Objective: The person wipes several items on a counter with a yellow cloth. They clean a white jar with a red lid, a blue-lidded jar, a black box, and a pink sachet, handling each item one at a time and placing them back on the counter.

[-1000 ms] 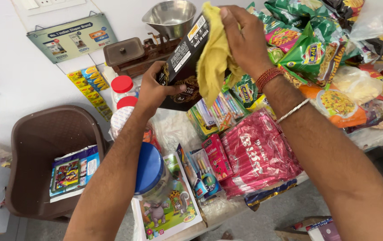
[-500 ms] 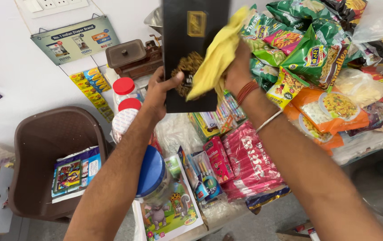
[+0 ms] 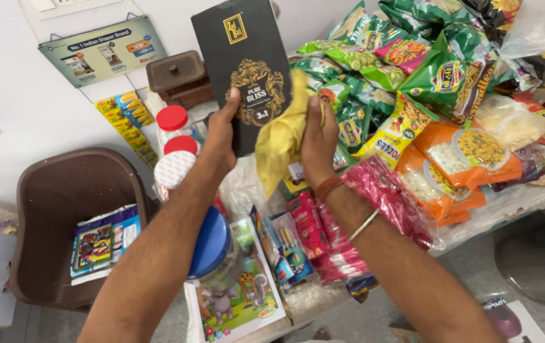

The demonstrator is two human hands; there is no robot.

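Currently the left hand (image 3: 221,136) is clamped on the lower left edge of a black box (image 3: 242,63), thumb on the front face and fingers wrapped behind. The right hand (image 3: 319,143) is closed around a bunched yellow cloth (image 3: 279,143), pressing it against the box's lower right edge.

The box is held upright in the air above the tabletop (image 3: 507,203), in front of the white wall. Its long axis runs vertically with a slight tilt, top end upward and front face toward the camera.

The box is flat, rectangular and matte black, with a small gold emblem near the top and a larger gold ornament at mid-height.

Below and right of the hands lie green snack packets (image 3: 450,76), orange packets (image 3: 463,159) and pink packets (image 3: 387,197). Red-lidded jars (image 3: 174,124) stand just left of the left wrist; a brown chair (image 3: 62,209) stands further left.
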